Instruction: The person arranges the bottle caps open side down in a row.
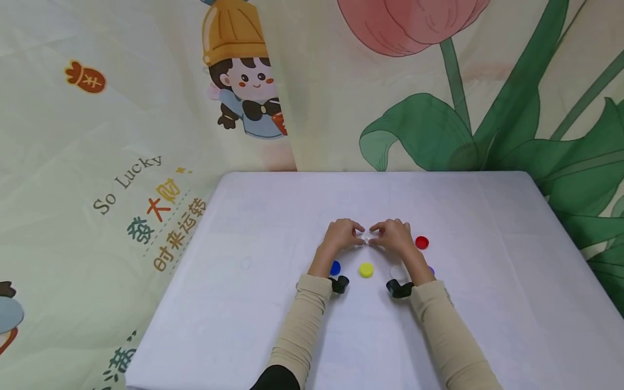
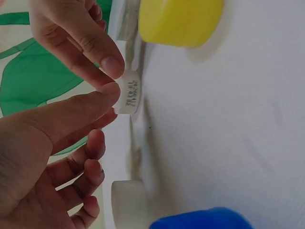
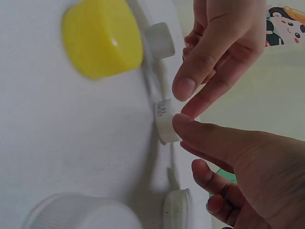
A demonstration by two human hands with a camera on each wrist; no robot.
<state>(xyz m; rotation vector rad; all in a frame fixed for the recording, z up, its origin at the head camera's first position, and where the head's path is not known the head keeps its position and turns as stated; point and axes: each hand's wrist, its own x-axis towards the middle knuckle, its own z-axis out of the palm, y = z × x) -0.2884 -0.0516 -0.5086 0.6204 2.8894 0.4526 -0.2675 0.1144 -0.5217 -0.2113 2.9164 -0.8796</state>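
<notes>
A small white bottle cap (image 2: pixel 128 93) with dark printing on its side is between my two hands, just above or on the white table. My left hand (image 1: pixel 343 234) pinches one side of it with thumb and forefinger, the other fingers loosely bent. On the opposite side my right hand (image 1: pixel 392 236) pinches the same cap (image 3: pixel 164 123) with its thumb and finger. In the head view the fingers mostly cover this cap. Nearer the body, a yellow cap (image 1: pixel 366 270) lies between the forearms.
A blue cap (image 1: pixel 335 268) lies by the left wrist and a red cap (image 1: pixel 422 242) beside the right hand. The right forearm partly hides a purple cap (image 1: pixel 431 270) and a whitish cap (image 1: pixel 398 272). Another white cap (image 2: pixel 128 205) stands near the blue one. The table (image 1: pixel 234 303) meets printed cloth behind.
</notes>
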